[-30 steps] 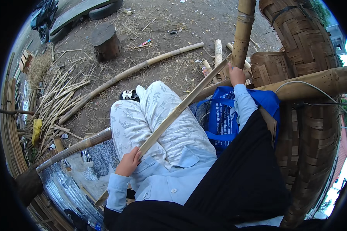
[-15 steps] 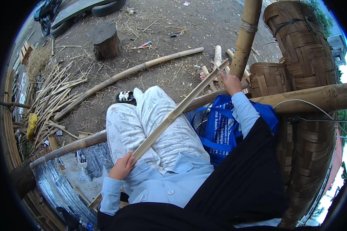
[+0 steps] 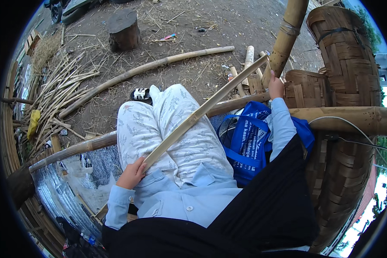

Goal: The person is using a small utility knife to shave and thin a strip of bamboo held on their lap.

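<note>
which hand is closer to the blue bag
Right. The right hand grips the bamboo strip just beyond the blue bag; the left hand holds its other end, across the lap.

Bare dirt ground (image 3: 193, 26) carries a tree stump (image 3: 124, 29), a long bamboo pole (image 3: 146, 71) lying across it, a heap of split bamboo strips (image 3: 58, 92) at the left, and scattered short bamboo offcuts (image 3: 245, 64)

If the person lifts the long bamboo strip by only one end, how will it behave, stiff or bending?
The bamboo strip is long and thin, so it would probably sag and spring at the free end. It looks light: the left hand and right hand hold it far apart, across the lap. Being flat, it seems unlikely to roll.
</note>
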`<state>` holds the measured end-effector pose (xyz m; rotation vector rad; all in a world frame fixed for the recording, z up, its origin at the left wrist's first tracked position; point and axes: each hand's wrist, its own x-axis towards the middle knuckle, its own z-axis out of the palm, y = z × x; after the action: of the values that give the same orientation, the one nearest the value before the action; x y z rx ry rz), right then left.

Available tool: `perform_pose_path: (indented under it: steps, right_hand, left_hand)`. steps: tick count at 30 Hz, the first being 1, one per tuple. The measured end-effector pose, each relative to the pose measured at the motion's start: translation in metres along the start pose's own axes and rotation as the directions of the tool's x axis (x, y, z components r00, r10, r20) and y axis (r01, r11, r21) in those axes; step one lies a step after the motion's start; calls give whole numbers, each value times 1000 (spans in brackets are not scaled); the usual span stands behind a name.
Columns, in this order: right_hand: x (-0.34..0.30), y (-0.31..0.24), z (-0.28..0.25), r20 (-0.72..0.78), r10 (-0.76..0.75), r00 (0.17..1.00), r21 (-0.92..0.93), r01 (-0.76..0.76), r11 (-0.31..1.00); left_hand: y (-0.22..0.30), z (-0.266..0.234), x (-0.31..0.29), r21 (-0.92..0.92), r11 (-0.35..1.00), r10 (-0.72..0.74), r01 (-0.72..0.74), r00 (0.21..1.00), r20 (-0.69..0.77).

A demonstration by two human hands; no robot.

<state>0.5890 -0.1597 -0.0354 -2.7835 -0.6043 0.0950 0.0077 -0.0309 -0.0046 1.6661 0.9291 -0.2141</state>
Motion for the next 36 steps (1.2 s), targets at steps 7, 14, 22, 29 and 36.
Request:
perform_pose_path:
  steps: [7,14,22,29,36]
  right_hand:
    - [-44,-62,-3,175,-506,845,-197,533,823]
    - [22,-62,8,-160,-201,966,-226,163,960]
    - [-146,-126,10,341,-737,584,172,732,659]
    - [-125,-123,19,176,-525,833,-184,551,814]
    - [-153,-120,41,196,-683,703,1,697,717]
  left_hand:
    - [-6,5,-5,-52,998,16,-19,998,-59]
    - [-6,4,-3,-119,993,-25,23,1000,-14]
    - [-2,1,-2,-224,969,-101,99,995,3]
    - [-1,-3,-1,-181,978,-86,104,991,107]
    - [6,-1,0,-184,977,-97,104,994,46]
